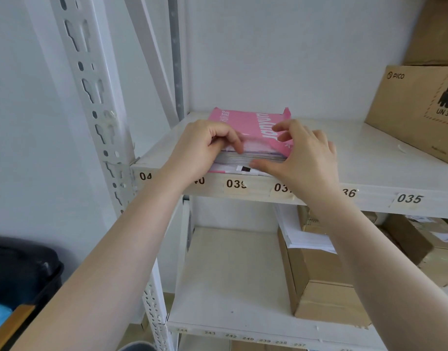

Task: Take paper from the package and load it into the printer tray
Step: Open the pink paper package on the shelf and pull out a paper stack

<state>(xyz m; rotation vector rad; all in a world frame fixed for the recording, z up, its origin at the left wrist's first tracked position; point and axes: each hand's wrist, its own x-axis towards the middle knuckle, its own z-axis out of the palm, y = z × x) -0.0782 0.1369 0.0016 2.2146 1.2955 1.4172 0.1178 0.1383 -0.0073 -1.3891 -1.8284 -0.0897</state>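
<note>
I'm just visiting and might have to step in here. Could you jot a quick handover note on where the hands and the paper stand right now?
Left hand: fingers curled at the open front end of the pink paper package, pinching the wrapper's edge up.
Right hand: thumb against the exposed paper stack, fingers over the wrapper top.
Package lies on the white shelf, front end already open, near the shelf's front edge.
Done: package reached and opened.
Left: pull a stack of sheets out, carry it to the printer and load the tray. No printer is in view.
</note>
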